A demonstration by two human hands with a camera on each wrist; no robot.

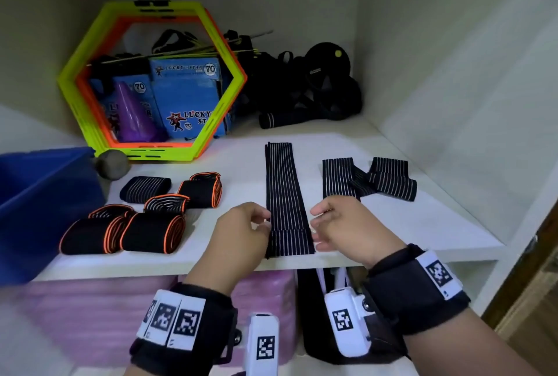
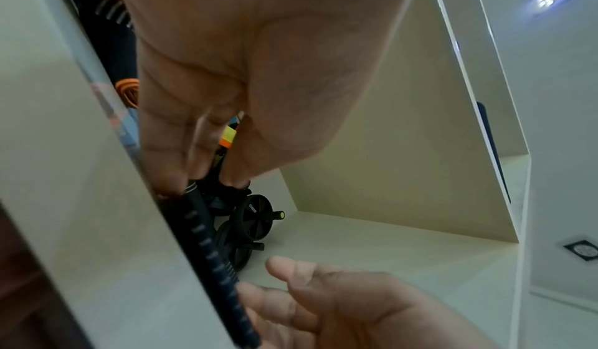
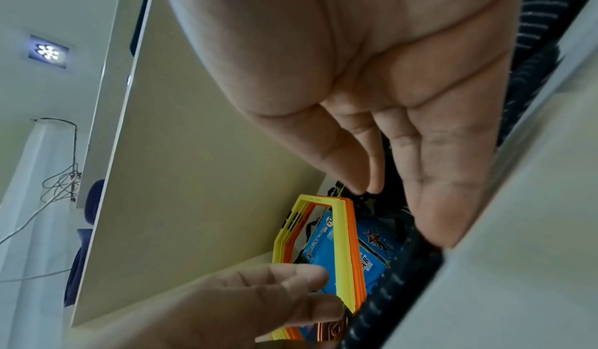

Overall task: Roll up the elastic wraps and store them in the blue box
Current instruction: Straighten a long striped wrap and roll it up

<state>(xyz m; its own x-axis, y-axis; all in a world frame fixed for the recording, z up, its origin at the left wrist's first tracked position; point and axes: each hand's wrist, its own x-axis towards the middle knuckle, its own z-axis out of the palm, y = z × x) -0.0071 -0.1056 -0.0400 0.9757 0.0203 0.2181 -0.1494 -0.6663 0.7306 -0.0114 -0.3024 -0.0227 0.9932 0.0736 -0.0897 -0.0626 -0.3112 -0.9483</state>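
A long black elastic wrap (image 1: 282, 191) with thin white stripes lies flat on the white shelf (image 1: 392, 224), running away from me, its near end folded over once. My left hand (image 1: 267, 221) pinches the fold's left edge between thumb and fingers; the left wrist view shows that hand (image 2: 207, 180) on the wrap's edge (image 2: 207, 239). My right hand (image 1: 315, 224) has straight fingers (image 3: 433, 213) touching the fold's right edge. The blue box (image 1: 45, 194) stands at the far left. Several rolled orange-edged wraps (image 1: 151, 233) and one rolled striped wrap (image 1: 145, 189) lie beside it.
Another unrolled striped wrap (image 1: 368, 179) lies crumpled to the right. At the back stand green and orange hexagon rings (image 1: 151, 152), blue cartons (image 1: 187, 97), a purple cone (image 1: 133, 115), a grey ball (image 1: 112, 164) and black ab wheels (image 1: 329, 79). Pink mats (image 1: 90, 315) fill the lower shelf.
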